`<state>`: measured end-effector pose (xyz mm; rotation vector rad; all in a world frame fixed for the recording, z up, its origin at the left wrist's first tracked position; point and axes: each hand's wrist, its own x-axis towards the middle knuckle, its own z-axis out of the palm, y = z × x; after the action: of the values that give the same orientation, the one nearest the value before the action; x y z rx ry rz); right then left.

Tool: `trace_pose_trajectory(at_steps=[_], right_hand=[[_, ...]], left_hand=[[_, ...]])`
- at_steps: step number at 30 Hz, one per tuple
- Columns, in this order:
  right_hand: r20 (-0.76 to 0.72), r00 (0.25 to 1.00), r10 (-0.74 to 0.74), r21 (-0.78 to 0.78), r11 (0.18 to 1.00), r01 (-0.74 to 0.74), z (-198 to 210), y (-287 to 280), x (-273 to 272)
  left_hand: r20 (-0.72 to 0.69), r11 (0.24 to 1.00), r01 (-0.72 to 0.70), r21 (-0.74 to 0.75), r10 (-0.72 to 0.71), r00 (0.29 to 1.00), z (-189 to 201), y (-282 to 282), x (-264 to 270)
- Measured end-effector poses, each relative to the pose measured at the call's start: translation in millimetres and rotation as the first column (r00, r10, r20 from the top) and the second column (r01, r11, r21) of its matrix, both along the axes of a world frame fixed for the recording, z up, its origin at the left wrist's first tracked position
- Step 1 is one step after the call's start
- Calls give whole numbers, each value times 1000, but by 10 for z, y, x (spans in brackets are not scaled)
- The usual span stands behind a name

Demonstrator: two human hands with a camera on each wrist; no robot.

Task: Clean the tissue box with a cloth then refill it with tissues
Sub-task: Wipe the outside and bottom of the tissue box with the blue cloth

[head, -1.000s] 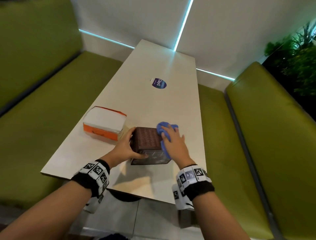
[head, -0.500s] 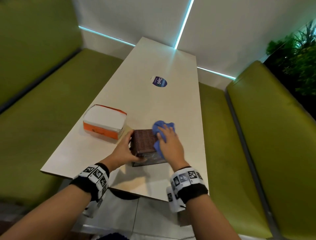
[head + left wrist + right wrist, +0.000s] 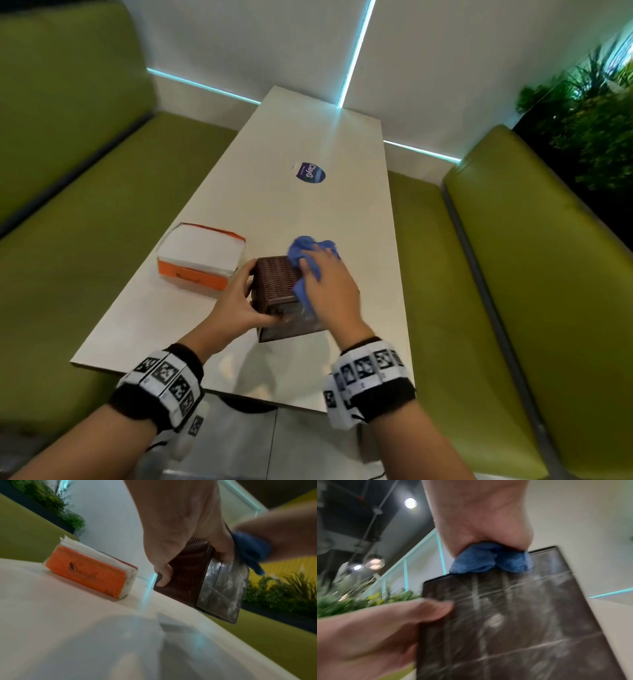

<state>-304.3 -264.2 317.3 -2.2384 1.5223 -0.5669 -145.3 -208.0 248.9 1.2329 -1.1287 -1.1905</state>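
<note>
From the head view I see my left hand [image 3: 239,305] curled round the near left corner of the brown woven tissue box [image 3: 279,284], thumb on its glossy near face, while my right hand [image 3: 329,284] presses the blue cloth [image 3: 301,253] flat-fingered onto the box's top right edge. The box sits near the table's [image 3: 308,130] front edge, just right of an orange-and-white tissue pack [image 3: 200,262]; farther up the table lies a round blue sticker [image 3: 310,172] reading "ClayG". In the left wrist view the fingers [image 3: 163,577] wrap the ribbed side, the box tipped off the tabletop at its near corner – the pack's [image 3: 89,573] dark script logo is too blurred to read. The right wrist view shows the cloth [image 3: 489,559] bunched under my palm against the box's [image 3: 513,622] scuffed face, the left thumb [image 3: 435,608] pressing beside it.
</note>
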Motion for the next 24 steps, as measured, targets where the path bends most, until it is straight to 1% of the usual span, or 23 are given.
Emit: trace_pose_trajectory(at_steps=[2,3,4,5,6,7,8,9,10,11,12,13,14,16,17,18,20,21,22,23,24], right_hand=[[9,999,-49,87,995,48,153,-108,-194],[35,998,-57,159,986,51,209,-164,-296],[112,992,-66,261,965,34,284,-205,-390],[245,965,-87,384,923,-14,351,-238,-471],[403,906,-128,496,863,-99,403,-257,-551],[542,820,-185,562,805,-191,462,-255,-617],[649,720,-247,594,756,-276,507,-262,-673],[720,617,-317,608,716,-343,555,-262,-709],[756,524,-393,619,688,-378,619,-245,-731],[772,453,-445,622,675,-397,677,-242,-740],[784,419,-457,613,675,-410,728,-236,-738],[797,420,-434,594,688,-416,760,-246,-737],[815,405,-415,572,690,-443,812,-227,-729],[849,344,-401,527,678,-512,854,-219,-701],[861,344,-375,508,681,-529,844,-221,-661],[865,378,-330,493,699,-518,847,-185,-598],[816,556,-158,447,783,-434,806,-91,-453],[770,632,-84,417,817,-399,776,-48,-379],[722,690,-48,403,840,-363,760,-2,-319],[689,724,-33,390,859,-333,752,27,-279],[670,741,-34,387,868,-310,736,40,-268]], left_hand=[[-37,999,35,14,-35,999,68,16,98],[-56,997,72,31,-70,996,113,31,156],[-80,992,112,53,-107,991,164,47,221],[-113,987,149,66,-141,984,194,51,296],[-160,983,168,77,-154,975,226,63,359],[-214,981,169,94,-146,966,243,75,410],[-265,980,156,121,-120,957,255,91,441],[-315,978,143,149,-90,945,241,112,454],[-362,975,126,181,-53,931,244,136,454],[-407,971,112,209,-18,913,231,148,440],[-454,964,105,242,17,891,230,164,420],[-502,957,102,272,50,863,215,172,407],[-540,951,97,294,81,838,233,190,387],[-590,941,87,326,131,797,228,208,357],[-602,935,86,344,149,784,243,216,330],[-612,933,78,352,166,773,280,226,285],[-621,934,67,351,178,763,340,227,194],[-617,935,53,352,189,764,364,222,136],[-615,936,39,350,199,763,385,215,90],[-618,936,26,352,212,757,399,210,58],[-622,935,9,354,228,749,414,211,36]])
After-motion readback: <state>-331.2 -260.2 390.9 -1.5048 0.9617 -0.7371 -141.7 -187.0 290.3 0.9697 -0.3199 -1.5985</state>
